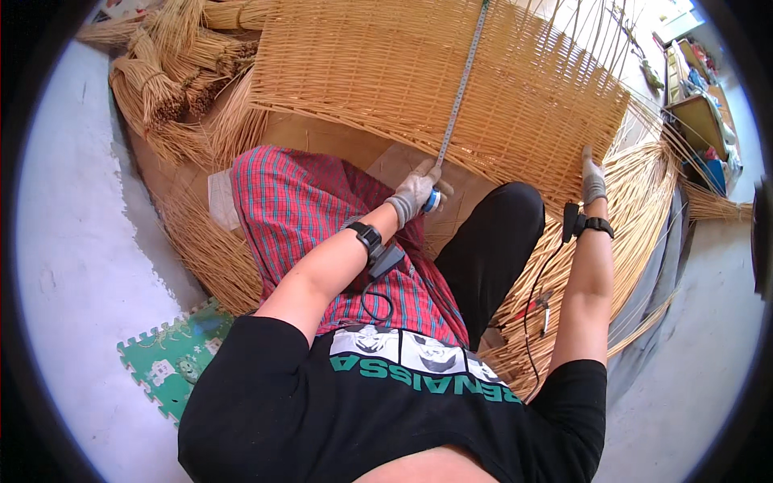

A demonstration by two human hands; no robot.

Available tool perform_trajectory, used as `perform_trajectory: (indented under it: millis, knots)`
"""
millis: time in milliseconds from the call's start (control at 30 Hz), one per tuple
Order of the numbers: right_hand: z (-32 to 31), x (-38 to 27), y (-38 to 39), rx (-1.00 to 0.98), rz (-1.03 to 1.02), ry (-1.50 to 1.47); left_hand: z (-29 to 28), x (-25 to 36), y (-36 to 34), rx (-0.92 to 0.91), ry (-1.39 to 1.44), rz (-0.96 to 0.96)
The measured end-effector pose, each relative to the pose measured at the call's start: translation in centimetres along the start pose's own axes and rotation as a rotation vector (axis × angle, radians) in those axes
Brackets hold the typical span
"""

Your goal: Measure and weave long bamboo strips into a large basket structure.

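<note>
A large woven wicker panel (362,64) stretches across the area in front of my knees. My left hand (415,193), in a pale work glove, is closed round a blue tape measure (433,200) at the panel's near edge. The drawn-out tape blade (463,92) runs from there across the weave to its far side. At the panel's right edge, my right hand (594,179), gloved too, grips the weave near the corner; its fingers are partly hidden. Loose upright stakes (600,32) stick out of the panel's far right side.
Tied wicker bundles (157,80) lie at the far left. Long loose rods (636,189) spread on the right, and more rods (209,249) lie left of my plaid-covered leg. A red-handled tool (541,304) rests among the rods. A green foam mat (173,366) is at the lower left.
</note>
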State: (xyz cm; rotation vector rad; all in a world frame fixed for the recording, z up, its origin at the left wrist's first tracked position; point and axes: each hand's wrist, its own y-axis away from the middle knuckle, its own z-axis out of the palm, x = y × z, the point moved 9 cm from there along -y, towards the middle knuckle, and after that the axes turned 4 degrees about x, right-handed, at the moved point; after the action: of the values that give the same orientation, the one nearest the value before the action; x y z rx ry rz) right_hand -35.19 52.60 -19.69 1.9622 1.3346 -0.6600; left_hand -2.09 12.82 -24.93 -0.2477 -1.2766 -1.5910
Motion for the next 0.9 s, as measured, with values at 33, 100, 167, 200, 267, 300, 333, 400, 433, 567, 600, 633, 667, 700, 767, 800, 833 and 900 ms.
perform_trajectory:
  millis: [33, 100, 167, 200, 267, 300, 333, 400, 433, 567, 600, 633, 667, 700, 767, 800, 833, 900]
  knots:
    - [-0.3, 0.4, -0.5, 0.025, -0.031, -0.022, -0.1, 0.1, 0.0, 0.000, 0.000, 0.002]
    - [-0.4, 1.6, -1.0, 0.048, -0.010, -0.004, 0.2, 0.2, 0.1, -0.056, 0.007, 0.010]
    - [-0.6, 0.5, -0.5, 0.086, -0.135, -0.008, -0.1, -0.2, -0.1, -0.030, -0.028, -0.018]
    - [-0.1, 0.1, 0.0, 0.030, -0.133, 0.002, -0.2, -0.2, -0.4, -0.022, -0.049, 0.004]
    - [-1.8, -1.0, 1.7, 0.219, -0.132, 0.188, -0.2, -0.4, -0.6, -0.024, -0.078, -0.008]
    - [-1.8, -2.0, 2.8, 0.196, -0.174, 0.168, -0.3, -0.5, -0.6, -0.019, -0.104, -0.026]
    - [-1.1, -2.2, 3.8, 0.086, -0.165, 0.019, -0.5, 3.2, 0.3, 0.087, -0.515, 0.400]
    - [-1.1, -1.4, 6.2, -0.049, -0.167, -0.070, -0.8, 5.0, 1.5, 0.102, -0.677, 0.513]
    - [-1.3, -0.6, 7.0, -0.090, -0.188, -0.013, -1.7, 5.2, 1.6, 0.082, -0.564, 0.441]
    - [-7.6, 12.4, 13.1, 0.117, -0.170, -0.412, -7.1, 9.1, 4.4, 0.189, -0.293, 0.408]
    - [-10.2, 17.1, 16.0, 0.280, -0.147, -0.348, -8.4, 10.1, 4.9, 0.234, -0.267, 0.401]
    - [-12.0, 20.8, 17.9, 0.417, -0.110, -0.311, -9.6, 11.4, 5.6, 0.216, -0.245, 0.451]
    - [-13.3, 25.0, 20.8, 0.489, -0.053, -0.454, -10.8, 12.2, 6.0, 0.275, -0.283, 0.470]
    - [-14.7, 28.5, 23.9, 0.580, 0.077, -0.261, -11.7, 12.8, 6.1, 0.281, -0.298, 0.441]
    - [-15.0, 33.0, 29.4, 0.550, 0.246, 0.005, -14.1, 13.5, 6.7, 0.401, -0.295, 0.454]
    - [-14.4, 32.9, 31.4, 0.488, 0.209, 0.338, -14.5, 13.7, 6.7, 0.395, -0.304, 0.466]
    - [-13.2, 32.1, 32.5, 0.400, 0.019, 0.291, -15.0, 13.4, 6.4, 0.382, -0.226, 0.467]
    - [-11.5, 31.8, 34.8, 0.360, 0.030, 0.562, -17.2, 13.0, 7.1, 0.533, -0.198, 0.435]
